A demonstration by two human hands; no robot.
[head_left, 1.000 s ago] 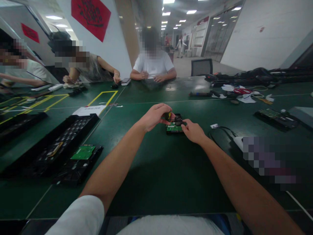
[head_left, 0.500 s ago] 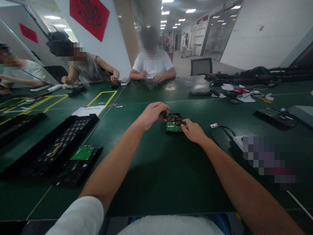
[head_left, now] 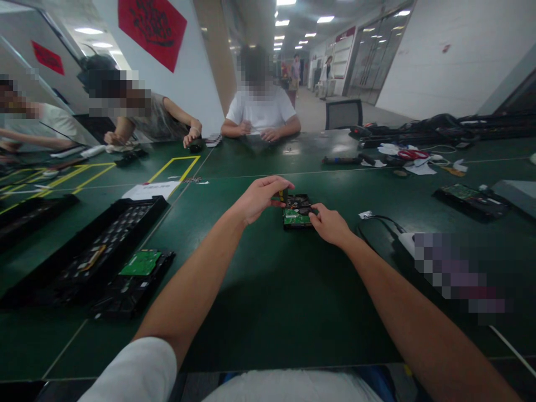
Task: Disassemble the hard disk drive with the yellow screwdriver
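A hard drive [head_left: 297,215] with a green circuit board lies face up in the middle of the green table [head_left: 259,290]. My left hand [head_left: 259,198] is curled at its left edge, fingers closed round a small dark tool with a yellow mark [head_left: 283,195] held upright over the drive. My right hand [head_left: 330,223] rests at the drive's right edge, with thumb and fingers pinched against it.
Black trays [head_left: 104,251] lie at the left, one with a green board [head_left: 140,262]. A black cable [head_left: 377,223] and a white box sit at the right. Another drive [head_left: 469,198] lies far right. Three people sit across the table.
My left hand has shifted slightly over the drive's left edge and the small tool now shows upright. My right hand has stayed at the right edge.
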